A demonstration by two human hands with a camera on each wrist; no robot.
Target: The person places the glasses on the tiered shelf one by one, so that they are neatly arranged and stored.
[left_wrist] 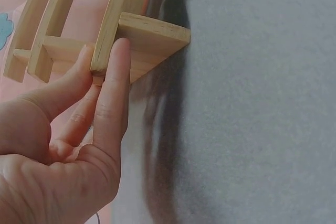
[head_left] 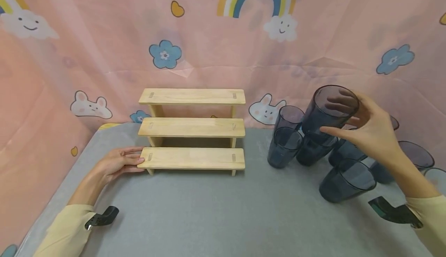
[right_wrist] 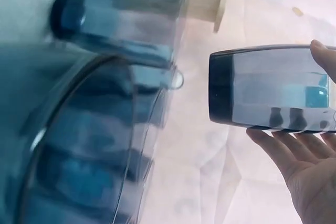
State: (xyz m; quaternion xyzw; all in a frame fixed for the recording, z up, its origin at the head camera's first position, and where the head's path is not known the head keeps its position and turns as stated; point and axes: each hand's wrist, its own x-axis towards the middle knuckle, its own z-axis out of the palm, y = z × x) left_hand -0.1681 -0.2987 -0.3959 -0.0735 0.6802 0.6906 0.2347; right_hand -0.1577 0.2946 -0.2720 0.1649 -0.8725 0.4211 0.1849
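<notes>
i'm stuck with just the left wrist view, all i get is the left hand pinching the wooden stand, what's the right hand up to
Observer: The right hand is holding a tinted glass.
Operator: is it the only one
Observer: No, several other glasses stand on the table, to the right of the wooden stand.
Operator: is it touching any of those
Observer: No, the right wrist view shows a gap between its dark base and the rims of the others.
</notes>
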